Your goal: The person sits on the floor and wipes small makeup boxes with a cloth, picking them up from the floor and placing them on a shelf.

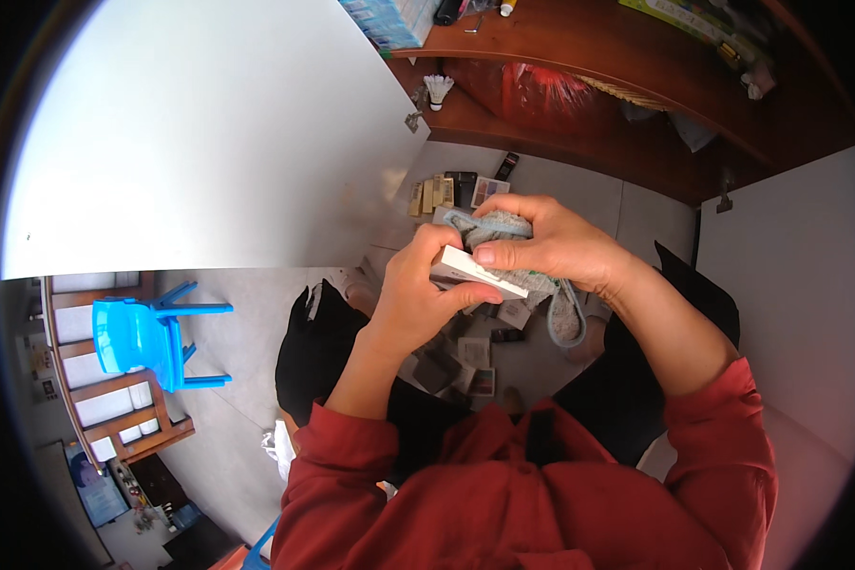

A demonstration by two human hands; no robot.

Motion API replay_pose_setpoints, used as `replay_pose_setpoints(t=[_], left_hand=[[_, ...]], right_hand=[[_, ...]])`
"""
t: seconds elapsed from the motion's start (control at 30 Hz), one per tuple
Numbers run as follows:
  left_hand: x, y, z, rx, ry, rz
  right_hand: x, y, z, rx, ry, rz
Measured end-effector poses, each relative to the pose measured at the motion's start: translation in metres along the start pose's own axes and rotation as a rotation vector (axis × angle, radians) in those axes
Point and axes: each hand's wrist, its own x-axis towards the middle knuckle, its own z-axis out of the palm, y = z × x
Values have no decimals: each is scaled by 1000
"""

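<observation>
My left hand [427, 288] grips a small flat white box [474, 271] between thumb and fingers, in front of my chest. A grey cloth with a light blue edge [499, 224] is bunched in my right hand [541, 246], whose thumb presses the cloth against the box's upper side. One looped end of the cloth hangs down below that hand. Beneath, on the floor between my knees, lie several small boxes and cosmetic cases, among them an eyeshadow palette [489, 189], gold-coloured boxes [433, 194] and a dark square case [437, 369].
A wooden cabinet shelf [541, 43] runs across the top, with a shuttlecock [438, 91] on the level below. White cabinet doors stand open at left [206, 142] and right [791, 285]. A blue plastic chair [139, 335] lies at the left, by a wooden-framed seat.
</observation>
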Motion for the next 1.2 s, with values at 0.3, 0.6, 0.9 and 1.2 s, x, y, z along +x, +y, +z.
replay_pose_setpoints(t=[0.3,0.6,0.9,1.2], left_hand=[[-8,1,6,-194,62,-86],[2,-16,7,-477,156,-6],[2,-22,18,-388,106,-134],[-5,-35,41,-690,56,-648]], right_hand=[[0,-5,-6,-222,-48,-109],[-4,6,1,-14,-33,-138],[1,24,14,277,-64,12],[14,37,24,-4,229,-279]])
